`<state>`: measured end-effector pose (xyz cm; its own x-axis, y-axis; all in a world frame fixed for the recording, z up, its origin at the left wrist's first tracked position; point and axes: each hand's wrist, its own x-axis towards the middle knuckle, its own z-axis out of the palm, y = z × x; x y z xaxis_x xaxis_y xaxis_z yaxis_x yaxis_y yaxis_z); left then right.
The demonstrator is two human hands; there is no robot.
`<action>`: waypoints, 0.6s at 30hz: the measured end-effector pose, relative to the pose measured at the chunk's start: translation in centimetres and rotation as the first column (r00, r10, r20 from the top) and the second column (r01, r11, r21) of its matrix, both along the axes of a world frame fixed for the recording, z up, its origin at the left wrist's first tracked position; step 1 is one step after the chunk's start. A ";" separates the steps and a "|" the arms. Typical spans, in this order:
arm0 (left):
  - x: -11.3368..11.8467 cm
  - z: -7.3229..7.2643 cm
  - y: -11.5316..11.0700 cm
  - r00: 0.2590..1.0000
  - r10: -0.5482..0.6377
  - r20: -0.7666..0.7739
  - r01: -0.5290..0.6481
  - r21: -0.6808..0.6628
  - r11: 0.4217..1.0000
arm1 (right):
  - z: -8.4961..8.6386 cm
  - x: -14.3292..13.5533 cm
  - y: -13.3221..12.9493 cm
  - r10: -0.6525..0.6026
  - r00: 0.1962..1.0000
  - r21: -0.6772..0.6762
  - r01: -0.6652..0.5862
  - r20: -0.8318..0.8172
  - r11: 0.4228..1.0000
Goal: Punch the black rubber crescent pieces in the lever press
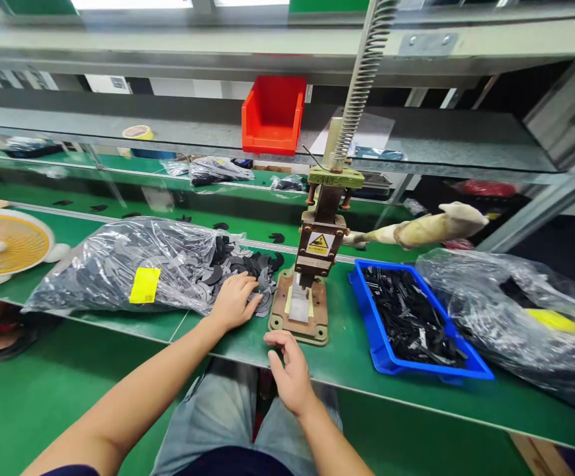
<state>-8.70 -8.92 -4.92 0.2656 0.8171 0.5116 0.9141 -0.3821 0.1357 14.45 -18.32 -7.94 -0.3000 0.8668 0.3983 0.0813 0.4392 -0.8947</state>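
My left hand (233, 303) rests on the near side of a heap of flat, curved dark parts (212, 272), its fingers stretched over them. They spill from the mouth of a clear plastic bag (113, 258) with a yellow label (144, 285). My right hand (291, 375) is by the table's front edge, just in front of the hand press (317, 251); its thumb stands apart from slightly bent fingers and nothing shows in it. Under the press head lies a small metal plate (299, 308). The press's wrapped lever (416, 228) points to the right.
Right of the press sits a blue tray (381, 357) of small black parts, beside another plastic bag (525, 317). A fan (6, 241) is at far left. On the shelf above stand a red bin (272, 142) and a tape roll (138, 132). Curved parts lie on the green belt behind.
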 end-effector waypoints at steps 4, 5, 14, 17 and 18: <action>0.1 2.7 6.5 0.994 -0.087 -0.069 0.078 -0.121 0.990 | 2.8 4.0 -1.9 -0.019 0.998 -0.035 0.021 0.068 0.999; 0.4 3.0 8.4 0.992 -0.090 -0.088 0.076 -0.150 0.986 | 3.9 5.5 -1.9 -0.051 0.992 -0.020 0.053 0.117 0.998; 4.0 1.5 17.2 0.982 -0.067 -0.177 -0.030 -0.492 0.870 | 11.0 22.6 4.8 -0.541 0.564 0.256 0.506 0.623 0.823; 3.9 1.1 15.9 0.979 -0.102 -0.175 -0.001 -0.506 0.863 | 10.7 25.8 7.5 -0.506 0.454 0.296 0.457 0.733 0.839; 3.8 1.1 15.3 0.978 -0.114 -0.173 0.012 -0.502 0.865 | 10.4 26.4 8.3 -0.484 0.424 0.297 0.435 0.766 0.850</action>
